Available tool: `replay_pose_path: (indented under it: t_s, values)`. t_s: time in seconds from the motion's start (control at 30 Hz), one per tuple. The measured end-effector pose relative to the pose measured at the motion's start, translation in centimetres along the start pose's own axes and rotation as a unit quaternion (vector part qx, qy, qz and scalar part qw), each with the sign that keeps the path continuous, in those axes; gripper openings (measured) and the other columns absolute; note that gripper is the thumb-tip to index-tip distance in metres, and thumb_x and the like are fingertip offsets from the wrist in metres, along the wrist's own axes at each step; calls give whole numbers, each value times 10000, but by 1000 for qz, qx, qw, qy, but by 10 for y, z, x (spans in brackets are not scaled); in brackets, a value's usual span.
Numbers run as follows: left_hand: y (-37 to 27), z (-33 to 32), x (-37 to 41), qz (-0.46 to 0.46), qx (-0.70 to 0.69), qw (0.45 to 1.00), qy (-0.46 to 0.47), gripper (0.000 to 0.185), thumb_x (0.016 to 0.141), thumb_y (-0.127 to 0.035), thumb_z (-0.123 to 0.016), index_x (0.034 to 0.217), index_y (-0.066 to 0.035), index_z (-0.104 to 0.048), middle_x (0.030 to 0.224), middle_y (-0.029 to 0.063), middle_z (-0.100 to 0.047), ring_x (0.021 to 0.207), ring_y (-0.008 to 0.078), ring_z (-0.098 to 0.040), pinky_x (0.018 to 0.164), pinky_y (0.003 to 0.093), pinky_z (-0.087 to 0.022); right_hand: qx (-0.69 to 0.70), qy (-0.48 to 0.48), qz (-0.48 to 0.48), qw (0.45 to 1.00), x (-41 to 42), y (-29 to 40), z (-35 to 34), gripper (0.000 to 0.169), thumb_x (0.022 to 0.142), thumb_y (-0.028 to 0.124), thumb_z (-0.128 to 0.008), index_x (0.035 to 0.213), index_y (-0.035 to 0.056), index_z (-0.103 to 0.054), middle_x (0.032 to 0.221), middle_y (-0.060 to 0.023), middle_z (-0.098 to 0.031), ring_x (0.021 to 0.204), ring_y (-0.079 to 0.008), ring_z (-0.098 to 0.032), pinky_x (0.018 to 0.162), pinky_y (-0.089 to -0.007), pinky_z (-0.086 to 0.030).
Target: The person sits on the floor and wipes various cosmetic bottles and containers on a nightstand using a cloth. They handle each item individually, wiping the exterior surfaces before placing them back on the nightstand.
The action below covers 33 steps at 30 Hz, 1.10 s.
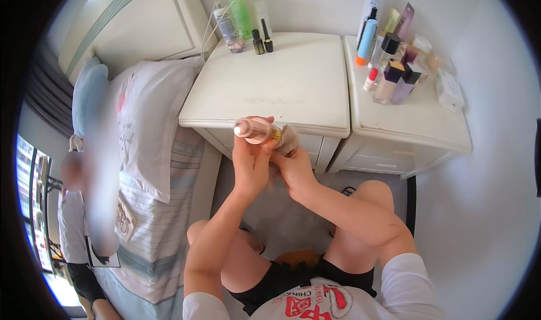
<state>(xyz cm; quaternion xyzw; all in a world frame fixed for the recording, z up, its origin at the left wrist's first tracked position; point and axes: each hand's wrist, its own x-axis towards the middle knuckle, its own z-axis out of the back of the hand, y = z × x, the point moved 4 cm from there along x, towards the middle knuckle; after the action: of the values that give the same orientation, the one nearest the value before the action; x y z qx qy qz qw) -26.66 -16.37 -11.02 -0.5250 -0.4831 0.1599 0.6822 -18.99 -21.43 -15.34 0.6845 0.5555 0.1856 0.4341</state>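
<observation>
My left hand [251, 163] is closed around a small pinkish cosmetic bottle [258, 130] with a pale tip and a gold-coloured part, tilted in front of the nightstand's front edge. My right hand [296, 167] grips a crumpled beige cloth [290, 140] and holds it against the gold-coloured end of the bottle. Both hands touch or nearly touch above the grey floor, between my knees and the white nightstand [270, 81].
Bottles and a green tube [240, 15] stand at the nightstand's back. A second white cabinet [405, 125] on the right bears a cluster of cosmetics and a small white box [449, 90]. A bed with a pillow [143, 121] lies left; a person [74, 222] is beyond it.
</observation>
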Motion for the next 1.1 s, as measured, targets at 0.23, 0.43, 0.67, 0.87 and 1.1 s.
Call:
replay_pose_path:
  t_s: [0.23, 0.43, 0.67, 0.87, 1.1]
  values:
    - [7, -31, 110, 20, -135, 990, 32, 229, 891, -45, -455, 1108, -3, -397, 1077, 102, -509, 1098, 256, -498, 924, 382, -412, 30, 46, -31, 998, -15, 17, 27, 274, 809, 131, -626, 1042, 22, -534, 919, -40, -588, 799, -106, -557, 678, -258, -464]
    - [72, -128, 196, 107, -54, 986, 118, 303, 832, -125, -597, 1098, -24, -493, 989, 29, -549, 908, 121, -501, 816, 286, -396, 37, 122, -152, 980, -23, -9, 23, 427, 746, 162, -694, 1098, 42, -483, 947, -51, -569, 815, -121, -558, 670, -266, -467]
    - [99, -191, 201, 129, 70, 978, 146, 325, 802, -92, -623, 1092, -16, -500, 937, 53, -550, 857, 138, -518, 756, 280, -424, -140, 173, -49, 974, -55, -24, 14, 708, 611, 128, -745, 1190, -24, -368, 1120, -155, -502, 1064, -250, -488, 911, -345, -379]
    - [108, -199, 205, 119, 88, 977, 153, 287, 806, -70, -605, 1070, -11, -509, 902, 46, -556, 851, 136, -529, 747, 277, -428, -254, 172, -57, 950, -63, -41, 7, 602, 647, 170, -704, 1111, -72, -407, 1029, -208, -533, 979, -277, -540, 834, -339, -426]
    - [110, -200, 206, 60, 178, 969, 163, 233, 783, -42, -609, 1000, 7, -540, 889, 74, -615, 817, 132, -566, 750, 265, -444, -144, 195, -108, 964, -53, -96, 2, 374, 847, 240, -490, 1074, -53, -443, 832, -142, -563, 682, -192, -561, 584, -296, -451]
